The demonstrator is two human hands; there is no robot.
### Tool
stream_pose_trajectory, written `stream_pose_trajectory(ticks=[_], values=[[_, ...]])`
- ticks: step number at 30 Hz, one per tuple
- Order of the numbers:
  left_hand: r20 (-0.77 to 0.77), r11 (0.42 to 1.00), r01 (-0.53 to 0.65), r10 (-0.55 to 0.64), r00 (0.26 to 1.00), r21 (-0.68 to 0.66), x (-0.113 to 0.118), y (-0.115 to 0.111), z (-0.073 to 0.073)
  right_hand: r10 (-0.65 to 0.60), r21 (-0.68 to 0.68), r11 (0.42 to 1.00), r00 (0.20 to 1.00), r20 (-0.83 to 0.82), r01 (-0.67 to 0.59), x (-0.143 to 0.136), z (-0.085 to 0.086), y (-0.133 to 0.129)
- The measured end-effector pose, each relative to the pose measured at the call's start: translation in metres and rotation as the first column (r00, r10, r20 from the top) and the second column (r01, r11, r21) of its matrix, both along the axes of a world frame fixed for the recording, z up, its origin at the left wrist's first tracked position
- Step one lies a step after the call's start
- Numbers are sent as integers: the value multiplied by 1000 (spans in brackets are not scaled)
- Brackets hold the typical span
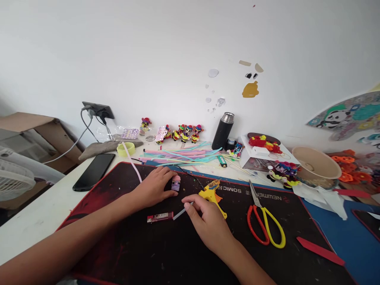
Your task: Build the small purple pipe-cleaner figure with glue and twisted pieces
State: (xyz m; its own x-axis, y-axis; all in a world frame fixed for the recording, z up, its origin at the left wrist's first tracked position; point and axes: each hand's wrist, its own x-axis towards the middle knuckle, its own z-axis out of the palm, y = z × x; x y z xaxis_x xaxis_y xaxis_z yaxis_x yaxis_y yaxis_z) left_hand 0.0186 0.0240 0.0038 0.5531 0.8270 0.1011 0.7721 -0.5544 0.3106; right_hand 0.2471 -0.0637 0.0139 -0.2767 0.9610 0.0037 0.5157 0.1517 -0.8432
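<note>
My left hand point(157, 184) rests on the dark mat with its fingers and thumb closed about a small pink and purple figure point(175, 183) with dark eye-like spots. To the right, my right hand point(209, 221) is curled, thumb near index finger, over a translucent glue stick point(179, 213). Behind its knuckles lies a yellow hot glue gun point(211, 193) with an orange trigger; the hand partly covers where stick and gun meet. A red lighter point(160, 217) lies at the stick's lower end.
Scissors point(259, 217) with red and yellow handles lie on the mat point(142, 253), right of my hands. Behind are pipe cleaners point(184, 155), a black thermos point(223, 131) and several small figures point(187, 133). A phone point(93, 172) lies left, a beige bowl point(316, 160) stands right.
</note>
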Motion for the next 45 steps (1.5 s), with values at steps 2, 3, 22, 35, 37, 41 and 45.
stream_pose_trajectory(ticks=[2, 3, 22, 35, 37, 41, 45], values=[[6, 1000, -1, 1, 1000, -1, 0, 0, 0, 1, 2, 1000, 1000, 2, -1, 0, 0, 0], [12, 1000, 2, -2, 1000, 1, -1, 0, 0, -2, 6, 1000, 1000, 1, 2, 0, -1, 0], [212, 984, -166, 150, 966, 58, -60, -21, 14, -54, 51, 997, 993, -108, 60, -3, -2, -2], [245, 979, -179, 151, 958, 96, -72, -30, 13, -45, 61, 997, 998, -51, 48, -7, -6, -3], [250, 978, -185, 155, 956, 101, -74, -34, 18, -39, 65, 997, 998, -49, 42, -7, -6, -4], [257, 967, -222, 185, 949, 124, -83, -36, 24, -30, 69, 997, 999, -38, 32, -9, -6, -5], [199, 964, -227, 198, 960, 135, -90, -33, 20, -47, 75, 996, 999, -26, 49, -10, -3, -4]])
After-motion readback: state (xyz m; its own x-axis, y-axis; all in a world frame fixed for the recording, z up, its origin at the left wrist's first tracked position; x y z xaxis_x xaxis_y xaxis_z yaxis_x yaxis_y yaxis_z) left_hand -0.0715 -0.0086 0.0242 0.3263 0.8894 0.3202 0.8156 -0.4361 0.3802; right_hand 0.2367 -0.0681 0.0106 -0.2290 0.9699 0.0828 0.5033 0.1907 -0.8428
